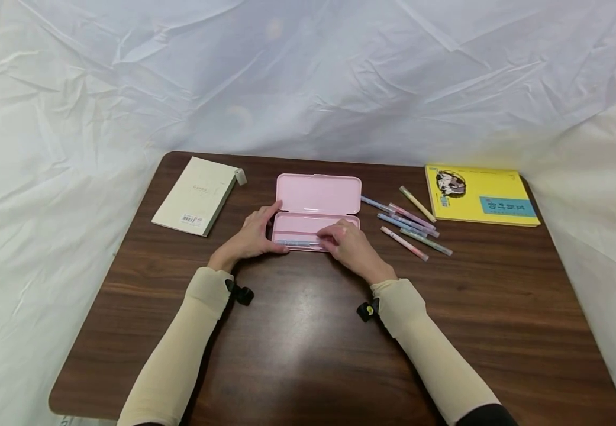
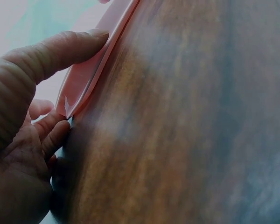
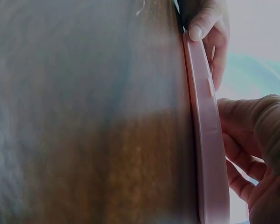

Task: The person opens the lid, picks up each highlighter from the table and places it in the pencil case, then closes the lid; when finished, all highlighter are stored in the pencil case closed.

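A pink pencil case [image 1: 318, 195] lies with its lid folded back on the table. My left hand [image 1: 257, 232] grips its left end, the thumb along the front wall and the other fingers around the side; the left wrist view shows this thumb [image 2: 70, 49] on the pink wall. Inside the case's front part lies a light blue pen [image 1: 294, 243]. Over the right half of the case, my right hand [image 1: 351, 248] has its fingers curled down and pinches the pen's right end. From the right wrist, the case's front wall [image 3: 210, 140] hides those fingertips.
Several coloured pens [image 1: 406, 225] lie loosely to the right of the case. A yellow book [image 1: 483, 198] is at the back right. At the left are a cream notebook [image 1: 196, 195] and a small whitish block [image 1: 241, 176]. White sheeting [image 1: 308, 77] hangs behind the table.
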The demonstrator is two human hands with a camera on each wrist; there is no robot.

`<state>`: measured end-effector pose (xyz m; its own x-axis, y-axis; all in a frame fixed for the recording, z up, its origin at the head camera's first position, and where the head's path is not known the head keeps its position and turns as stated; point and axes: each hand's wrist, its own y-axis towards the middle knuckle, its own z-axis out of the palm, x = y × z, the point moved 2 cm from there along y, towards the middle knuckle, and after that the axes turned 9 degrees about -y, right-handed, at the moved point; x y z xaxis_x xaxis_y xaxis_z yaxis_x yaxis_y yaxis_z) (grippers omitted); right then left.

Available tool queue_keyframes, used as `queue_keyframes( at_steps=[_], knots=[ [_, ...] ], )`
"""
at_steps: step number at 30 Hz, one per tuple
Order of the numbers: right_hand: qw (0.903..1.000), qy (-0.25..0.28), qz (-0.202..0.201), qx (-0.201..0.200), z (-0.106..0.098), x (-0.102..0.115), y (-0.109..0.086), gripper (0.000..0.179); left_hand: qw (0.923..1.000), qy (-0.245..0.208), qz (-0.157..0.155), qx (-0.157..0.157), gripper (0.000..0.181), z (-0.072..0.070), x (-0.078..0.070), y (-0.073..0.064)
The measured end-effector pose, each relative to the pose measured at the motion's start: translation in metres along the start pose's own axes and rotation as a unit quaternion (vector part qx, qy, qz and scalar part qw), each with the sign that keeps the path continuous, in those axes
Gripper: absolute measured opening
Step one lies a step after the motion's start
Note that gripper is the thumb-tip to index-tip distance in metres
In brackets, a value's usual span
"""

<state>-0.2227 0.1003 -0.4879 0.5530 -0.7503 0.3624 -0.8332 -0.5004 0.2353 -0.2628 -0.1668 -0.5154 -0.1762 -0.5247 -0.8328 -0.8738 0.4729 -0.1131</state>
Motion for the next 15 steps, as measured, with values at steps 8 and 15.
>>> queue_keyframes(
  at_steps=[8, 15],
  knots=[
    [0.9993, 0.014, -0.005, -0.035, 0.004, -0.003, -0.004, 0.014, 1.0000, -0.001, 0.003, 0.002, 0.121, 0.001, 0.001, 0.000],
    [0.9885, 0.069, -0.002, -0.134, 0.004, -0.011, -0.016, 0.020, 1.0000, -0.008, 0.005, 0.001, 0.121, 0.001, 0.001, 0.000]
  ],
)
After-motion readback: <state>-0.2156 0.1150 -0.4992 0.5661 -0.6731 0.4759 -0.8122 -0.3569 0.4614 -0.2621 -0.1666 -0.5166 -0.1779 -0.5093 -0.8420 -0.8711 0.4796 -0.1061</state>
